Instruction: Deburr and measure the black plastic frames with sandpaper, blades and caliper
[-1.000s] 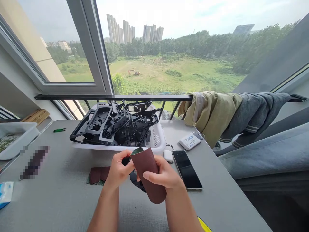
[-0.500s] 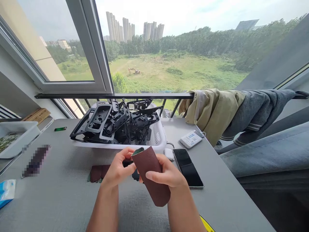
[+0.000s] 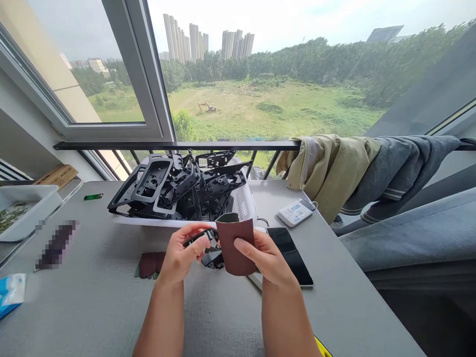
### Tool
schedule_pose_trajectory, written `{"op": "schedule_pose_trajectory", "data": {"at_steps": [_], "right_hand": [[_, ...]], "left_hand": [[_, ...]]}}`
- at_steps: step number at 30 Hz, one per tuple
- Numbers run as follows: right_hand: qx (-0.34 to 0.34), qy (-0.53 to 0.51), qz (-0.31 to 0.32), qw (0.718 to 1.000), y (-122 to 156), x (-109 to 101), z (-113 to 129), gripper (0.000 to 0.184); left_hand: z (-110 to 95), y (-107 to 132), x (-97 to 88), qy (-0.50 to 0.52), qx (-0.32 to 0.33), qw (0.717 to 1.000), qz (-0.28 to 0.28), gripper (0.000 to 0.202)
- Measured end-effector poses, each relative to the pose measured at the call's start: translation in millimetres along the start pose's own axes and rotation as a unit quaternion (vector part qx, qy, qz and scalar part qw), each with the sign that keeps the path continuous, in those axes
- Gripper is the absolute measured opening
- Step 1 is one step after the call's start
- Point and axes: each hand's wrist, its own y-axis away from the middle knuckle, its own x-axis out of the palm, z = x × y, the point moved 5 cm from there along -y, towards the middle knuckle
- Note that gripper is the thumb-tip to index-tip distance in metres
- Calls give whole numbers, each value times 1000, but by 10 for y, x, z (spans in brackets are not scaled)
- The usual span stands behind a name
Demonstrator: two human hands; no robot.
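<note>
On the far left of the grey worktop (image 3: 92, 307) sit a white tray (image 3: 26, 210) holding something green and a blue-and-white packet (image 3: 11, 295), with a green lighter (image 3: 93, 197) further in and a pixelated, unreadable item (image 3: 57, 243) between them. Brown sandpaper scraps (image 3: 150, 264) lie flat near the left hand (image 3: 180, 254), whose fingers and thumb pinch a black plastic part (image 3: 210, 253) above the worktop. The right hand (image 3: 266, 259) grips a curled sheet of sandpaper (image 3: 234, 248), thumb pressed on its brown face, just beside that part. Behind them, a white basket (image 3: 245, 208) is heaped with black plastic parts (image 3: 174, 186). A phone (image 3: 290, 253) lies to the right, below a railing-draped jacket (image 3: 330, 173) at the window.
</note>
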Motion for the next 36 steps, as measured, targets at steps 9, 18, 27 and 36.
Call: {"op": "schedule_pose_trajectory", "data": {"at_steps": [9,18,27,36], "right_hand": [[-61,139,-32,988,52,48,146,33],[-179,239,-36,954,120,109,328,13],[-232,252,-27,939,130,146,354,20],[-268,228,-5,936,164,179,380,25]], "left_hand": [[-66,53,-65,-95,69,991,-57,34],[-81,86,23,-104,90,990,2,19],[-103,106,47,-122,123,985,-2,18],[-101,108,47,-128,127,984,-2,19]]}}
